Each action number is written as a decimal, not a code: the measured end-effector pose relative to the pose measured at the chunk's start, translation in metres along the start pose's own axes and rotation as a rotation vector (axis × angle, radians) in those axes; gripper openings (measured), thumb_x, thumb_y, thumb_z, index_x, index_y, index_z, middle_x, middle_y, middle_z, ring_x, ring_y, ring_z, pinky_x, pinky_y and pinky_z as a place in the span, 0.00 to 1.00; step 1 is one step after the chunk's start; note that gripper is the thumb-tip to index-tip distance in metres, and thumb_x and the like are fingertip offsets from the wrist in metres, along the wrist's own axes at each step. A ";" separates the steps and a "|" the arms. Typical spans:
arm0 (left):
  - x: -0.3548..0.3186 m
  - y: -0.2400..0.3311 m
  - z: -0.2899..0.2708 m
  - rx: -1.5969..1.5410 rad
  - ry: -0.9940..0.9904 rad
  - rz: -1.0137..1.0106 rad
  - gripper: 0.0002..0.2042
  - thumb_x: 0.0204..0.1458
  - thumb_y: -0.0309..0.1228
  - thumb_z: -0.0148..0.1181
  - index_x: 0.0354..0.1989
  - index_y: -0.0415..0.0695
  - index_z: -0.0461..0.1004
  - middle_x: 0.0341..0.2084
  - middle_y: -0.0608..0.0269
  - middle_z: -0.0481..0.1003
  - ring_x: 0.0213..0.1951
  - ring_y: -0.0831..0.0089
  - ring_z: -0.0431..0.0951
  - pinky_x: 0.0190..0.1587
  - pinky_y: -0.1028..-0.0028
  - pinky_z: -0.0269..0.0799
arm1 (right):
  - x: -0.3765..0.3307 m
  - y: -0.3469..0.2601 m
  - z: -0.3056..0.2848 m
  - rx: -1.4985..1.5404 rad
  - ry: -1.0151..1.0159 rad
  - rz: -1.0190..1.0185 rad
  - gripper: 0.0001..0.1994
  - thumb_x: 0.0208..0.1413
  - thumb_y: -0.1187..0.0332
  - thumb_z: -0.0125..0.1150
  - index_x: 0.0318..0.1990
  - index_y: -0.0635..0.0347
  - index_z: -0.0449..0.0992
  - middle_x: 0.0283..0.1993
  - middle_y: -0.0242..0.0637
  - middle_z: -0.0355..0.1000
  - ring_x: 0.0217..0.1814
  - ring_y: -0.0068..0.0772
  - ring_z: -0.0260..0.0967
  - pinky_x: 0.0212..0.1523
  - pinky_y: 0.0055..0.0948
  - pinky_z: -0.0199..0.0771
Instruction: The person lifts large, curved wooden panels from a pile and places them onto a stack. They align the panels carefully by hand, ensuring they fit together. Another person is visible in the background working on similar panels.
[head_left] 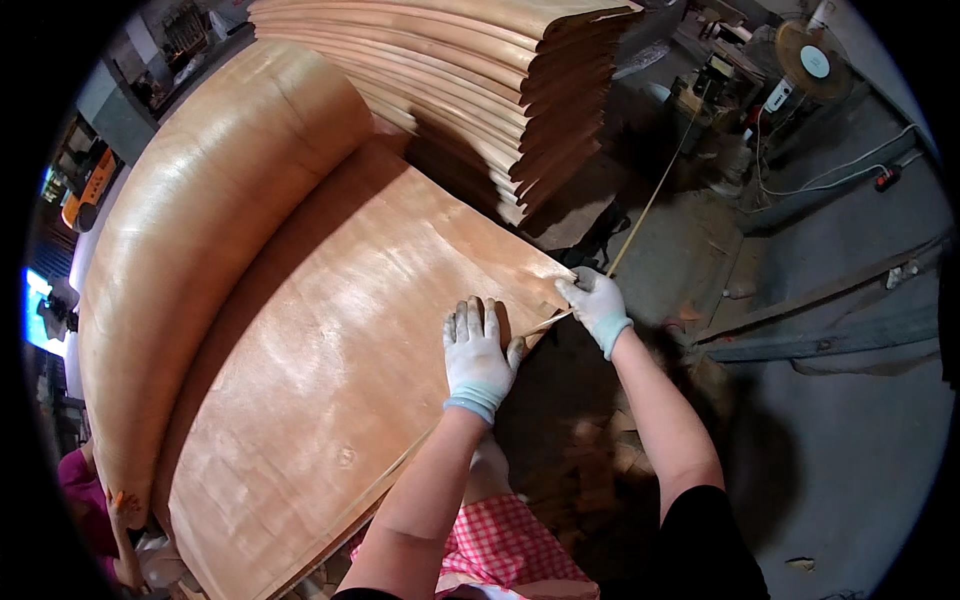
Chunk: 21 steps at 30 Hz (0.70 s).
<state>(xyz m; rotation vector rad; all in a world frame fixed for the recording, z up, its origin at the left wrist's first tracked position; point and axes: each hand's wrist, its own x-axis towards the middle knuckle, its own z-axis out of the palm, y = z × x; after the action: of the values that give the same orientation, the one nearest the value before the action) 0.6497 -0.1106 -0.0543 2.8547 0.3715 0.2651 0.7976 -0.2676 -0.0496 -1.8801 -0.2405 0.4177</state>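
Note:
A large, thin sheet of wood veneer (330,370) lies in front of me, its far left side curled over in a big roll (220,160). My left hand (478,355), in a white glove with grey-stained fingertips, rests flat on the sheet near its right edge, fingers spread. At the sheet's right corner, my gloved right hand (597,305) is closed, pinching the corner. A narrow yellowish tape (640,225) runs from the upper right down to this hand and shows again between both hands; the hand hides part of it. A similar strip follows the sheet's near edge.
A tall stack of folded veneer sheets (450,70) stands behind. At the upper right are a round reel (812,62) and a small machine with cables. Another person's hand (122,505) touches the curled sheet at the lower left. A long bar (820,342) lies at right.

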 end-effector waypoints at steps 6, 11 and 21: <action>0.000 -0.001 0.001 -0.007 0.006 0.005 0.35 0.55 0.49 0.51 0.65 0.38 0.56 0.65 0.45 0.57 0.68 0.50 0.52 0.69 0.54 0.41 | 0.007 -0.006 -0.003 -0.099 -0.077 0.061 0.21 0.51 0.66 0.64 0.51 0.67 0.72 0.45 0.45 0.76 0.45 0.31 0.73 0.48 0.29 0.72; 0.000 -0.001 0.002 0.015 -0.010 0.009 0.35 0.56 0.50 0.50 0.66 0.38 0.55 0.66 0.45 0.56 0.68 0.50 0.51 0.70 0.54 0.40 | 0.010 -0.004 -0.002 -0.448 -0.112 0.030 0.27 0.51 0.61 0.64 0.57 0.64 0.69 0.52 0.51 0.73 0.53 0.48 0.72 0.54 0.35 0.70; 0.008 0.009 -0.009 -0.004 -0.051 -0.040 0.39 0.50 0.46 0.56 0.67 0.39 0.52 0.68 0.43 0.50 0.70 0.48 0.46 0.70 0.53 0.36 | 0.006 -0.026 0.001 -0.829 -0.192 0.064 0.30 0.54 0.57 0.60 0.64 0.52 0.62 0.53 0.50 0.72 0.55 0.52 0.70 0.54 0.42 0.70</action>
<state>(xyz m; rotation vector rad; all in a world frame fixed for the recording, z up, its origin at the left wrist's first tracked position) 0.6573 -0.1144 -0.0419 2.8404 0.4168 0.1850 0.8042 -0.2561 -0.0269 -2.6635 -0.5436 0.6015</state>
